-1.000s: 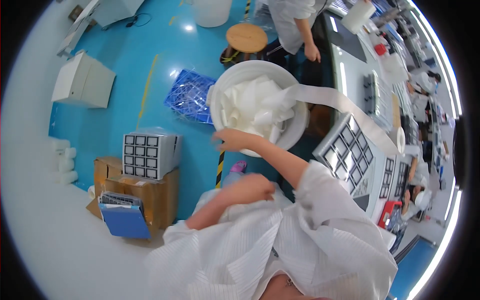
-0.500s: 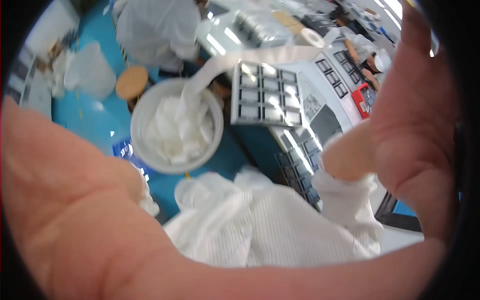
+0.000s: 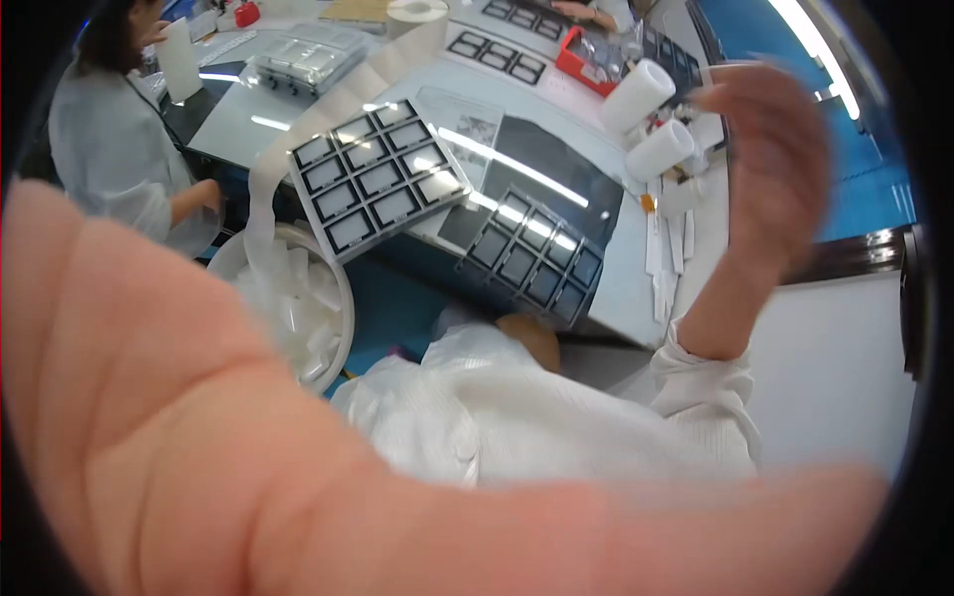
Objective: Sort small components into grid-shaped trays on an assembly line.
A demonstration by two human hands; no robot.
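Observation:
My left hand (image 3: 199,427) looms very close, filling the left and lower rim; its digits spread apart and nothing shows in it. My right hand (image 3: 775,169) is raised at the right, blurred, fingers loosely bent and empty as far as I see. White rolls (image 3: 638,96) stand nearest to it, to its left. On the worktable (image 3: 636,298) a pale tray with black-framed windows (image 3: 380,177) overhangs the near edge, apart from both hands. A darker gridded tray (image 3: 537,260) lies to its right.
A white bucket (image 3: 345,318) holding crumpled white backing stands on the floor below the tray. A pale strip (image 3: 261,189) runs into it from a roll (image 3: 417,12). Clear trays (image 3: 308,62) and a red bin (image 3: 584,62) lie farther back. A co-worker (image 3: 119,149) is at far left.
My right hand has moved away from close in front of me, so its forearm and sleeve now show. The view has swung right; trays and bucket sit farther left. My left hand stays close.

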